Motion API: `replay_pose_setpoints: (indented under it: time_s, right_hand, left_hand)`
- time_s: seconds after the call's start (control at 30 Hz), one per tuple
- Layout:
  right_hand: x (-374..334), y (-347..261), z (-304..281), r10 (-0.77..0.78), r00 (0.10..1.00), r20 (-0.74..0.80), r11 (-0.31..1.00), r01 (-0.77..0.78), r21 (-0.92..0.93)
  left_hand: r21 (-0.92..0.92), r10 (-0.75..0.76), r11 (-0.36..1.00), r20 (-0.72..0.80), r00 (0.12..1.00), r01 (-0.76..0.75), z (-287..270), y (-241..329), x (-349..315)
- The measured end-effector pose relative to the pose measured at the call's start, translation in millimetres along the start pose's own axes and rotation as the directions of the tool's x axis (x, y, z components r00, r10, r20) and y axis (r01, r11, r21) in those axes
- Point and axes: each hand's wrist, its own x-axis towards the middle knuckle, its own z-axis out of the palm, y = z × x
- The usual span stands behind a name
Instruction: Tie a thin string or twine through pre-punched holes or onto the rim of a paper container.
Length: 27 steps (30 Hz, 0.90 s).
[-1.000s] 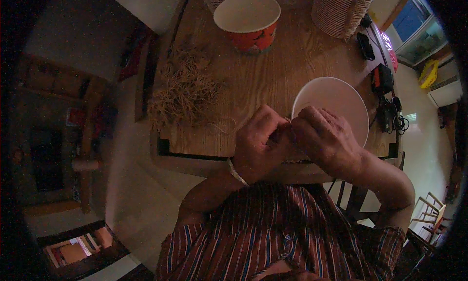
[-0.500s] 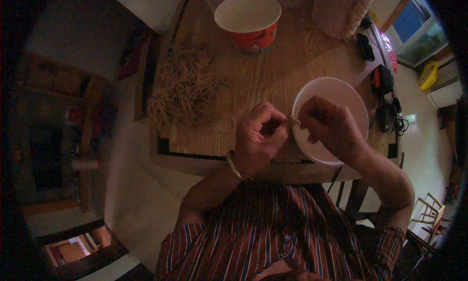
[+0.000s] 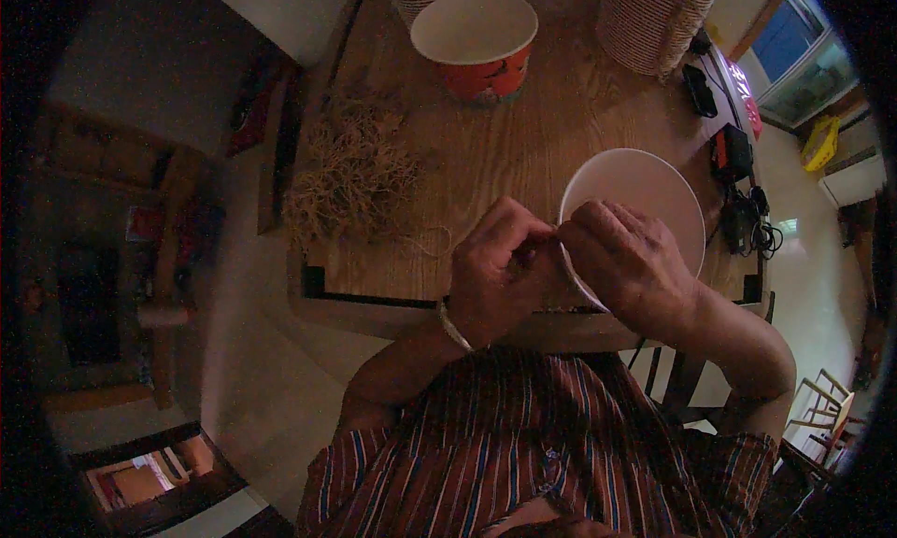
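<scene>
Both hands, left hand (image 3: 500,272) and right hand (image 3: 631,262), pinched together; item between hidden.

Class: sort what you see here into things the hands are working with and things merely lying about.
In use: left hand, right hand, white bowl, pile of dry strands.

Lying about: red paper cup, black devices with cables, striped stacks.

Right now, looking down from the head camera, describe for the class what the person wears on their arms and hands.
Both hands are bare, with no gloves. The left hand has a thin, pale, metallic-looking bangle around its wrist. The right hand shows no ring or band that can be made out. The forearms are uncovered; short sleeves of a dark red striped shirt end near the elbows.
</scene>
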Motion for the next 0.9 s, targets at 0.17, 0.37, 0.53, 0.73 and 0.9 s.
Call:
replay_pose_setpoints:
  time_s: [0.17, 0.37, 0.53, 0.73, 0.9]
  right_hand:
    - [-3, -8, 1, 0.071, 0.996, 0.053, 0.995, -0.067, -0.071]
    - [-2, 0, 4, 0.401, 0.916, 0.02, 0.836, -0.374, 0.402]
    - [-1, 5, 3, 0.45, 0.893, 0.02, 0.79, -0.409, 0.457]
    - [8, -8, -12, 0.377, 0.926, -0.001, 0.874, -0.355, 0.332]
    - [3, 1, -6, 0.17, 0.985, 0.0, 0.972, -0.168, 0.164]
  left_hand:
    - [0.015, 0.035, 0.999, -0.016, 0.999, -0.035, 1, -3, 0]
    - [-0.144, -0.089, 0.986, 0.009, 0.996, 0.09, 4, -10, -3]
    - [-0.279, -0.182, 0.943, 0.023, 0.983, 0.181, 4, -16, -5]
    - [-0.161, -0.095, 0.983, -0.015, 0.995, 0.092, 4, -12, -1]
    - [-0.026, 0.02, 0.999, -0.016, 1.0, -0.02, 0, -3, 1]
